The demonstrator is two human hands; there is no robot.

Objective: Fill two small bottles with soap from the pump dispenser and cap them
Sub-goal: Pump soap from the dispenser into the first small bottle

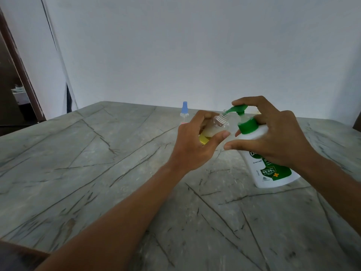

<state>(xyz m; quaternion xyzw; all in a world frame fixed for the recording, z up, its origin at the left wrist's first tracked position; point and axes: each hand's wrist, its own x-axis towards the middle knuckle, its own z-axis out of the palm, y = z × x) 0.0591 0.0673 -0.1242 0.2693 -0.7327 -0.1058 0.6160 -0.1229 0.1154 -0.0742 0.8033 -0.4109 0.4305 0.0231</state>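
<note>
My left hand (197, 139) grips a small clear bottle (216, 126), tilted with its threaded open neck up against the green pump spout (233, 110). A yellow cap (203, 139) shows under my left palm. My right hand (273, 133) holds the white soap dispenser (273, 173) around its green collar, with the index finger lying over the pump head. The dispenser stands on the table, leaning slightly. A second small clear bottle with a blue cap (184, 112) stands upright behind my left hand, partly hidden by it.
The grey marble table (97, 163) with dark veins spreads wide to the left and toward me. A white wall rises behind its far edge. A dark doorframe (21, 75) stands at the far left.
</note>
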